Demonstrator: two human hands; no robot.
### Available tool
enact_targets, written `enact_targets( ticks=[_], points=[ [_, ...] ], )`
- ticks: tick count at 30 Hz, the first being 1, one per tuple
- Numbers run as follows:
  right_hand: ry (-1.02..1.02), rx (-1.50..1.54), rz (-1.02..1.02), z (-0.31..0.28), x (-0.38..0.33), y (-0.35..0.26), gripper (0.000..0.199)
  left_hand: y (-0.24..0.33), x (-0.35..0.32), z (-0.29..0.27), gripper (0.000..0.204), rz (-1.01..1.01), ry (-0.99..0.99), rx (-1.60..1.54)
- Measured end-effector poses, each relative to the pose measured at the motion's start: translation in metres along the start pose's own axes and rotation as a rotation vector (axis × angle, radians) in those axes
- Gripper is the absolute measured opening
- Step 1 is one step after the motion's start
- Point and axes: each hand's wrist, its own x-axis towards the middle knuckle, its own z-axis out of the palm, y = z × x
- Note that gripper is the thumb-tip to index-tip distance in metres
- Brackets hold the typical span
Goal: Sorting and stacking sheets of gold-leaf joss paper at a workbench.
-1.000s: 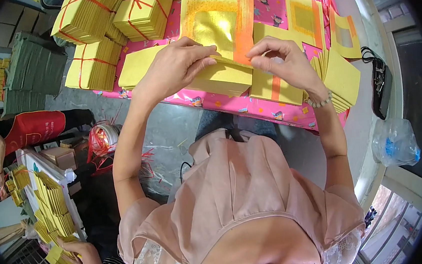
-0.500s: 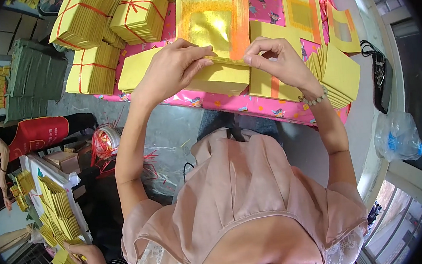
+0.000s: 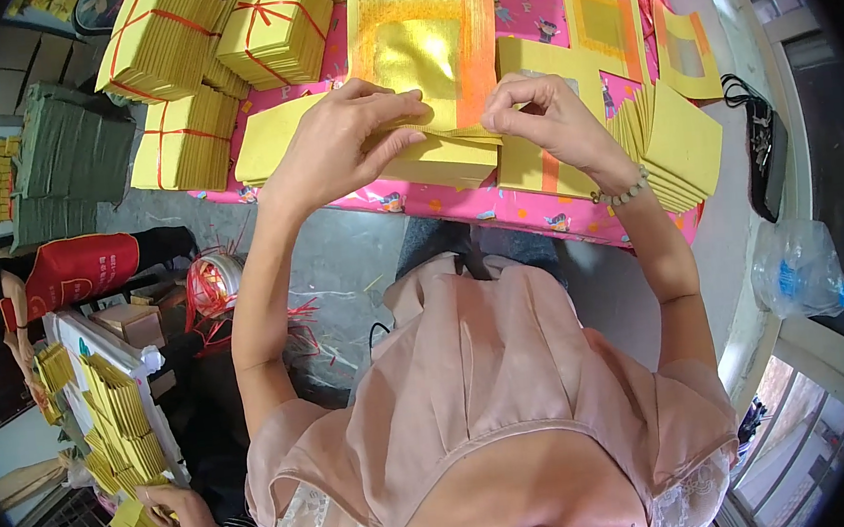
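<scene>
Hands at a sheet's near edge, seen from above the wearer. Nearest is the pale pink blouse (image 3: 471, 360); beyond it both forearms reach to the table. The left hand (image 3: 346, 140) holds the near edge of a gold-panelled sheet (image 3: 418, 48), fingers on top, thumb below, only a narrow gap between them. The right hand (image 3: 545, 117), a bead bracelet (image 3: 626, 188) at its wrist, has thumb and forefinger closed at the sheet's near right corner; how many layers lie in this pinch is hard to tell, since the fingertips hide it. For good work here, both hands should probably press evenly and keep the turned edge straight, without creasing the panel. The sheet lies above a block of yellow paper (image 3: 448, 164) on the pink tablecloth (image 3: 416, 199), directly before the wearer. Its gold face points up; the long axis appears to run away from the body, parallel to the orange band on its right side. Fanned yellow sheets (image 3: 677, 141) lie to the right. Farther off, at left, stand red-tied bundles (image 3: 281, 30) and, beyond the table, a co-worker in a red apron (image 3: 81, 271).
</scene>
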Motion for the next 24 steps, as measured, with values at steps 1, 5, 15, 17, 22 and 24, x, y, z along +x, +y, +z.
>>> enact_targets(
  ticks=[1,5,15,17,22,24],
  points=[
    [0.006,-0.003,-0.002,0.001,0.000,0.000,0.014,0.000,0.000,0.000,0.025,-0.004,0.000,-0.004],
    [0.009,-0.006,0.000,0.001,0.000,0.001,0.013,0.000,0.001,-0.002,0.029,-0.043,-0.069,-0.013],
    [0.007,0.014,-0.020,0.001,0.003,-0.002,0.015,-0.001,0.002,-0.005,0.032,-0.054,-0.073,-0.004],
    [0.044,0.025,-0.034,0.002,0.001,-0.001,0.014,-0.002,0.001,-0.004,0.036,0.010,-0.009,0.007],
    [0.133,-0.089,-0.091,0.010,-0.006,-0.014,0.012,0.012,0.005,-0.012,0.046,-0.037,-0.045,0.017],
    [0.163,-0.130,-0.142,0.012,-0.007,-0.013,0.012,0.014,0.009,-0.012,0.049,-0.039,-0.085,0.101]
  ],
)
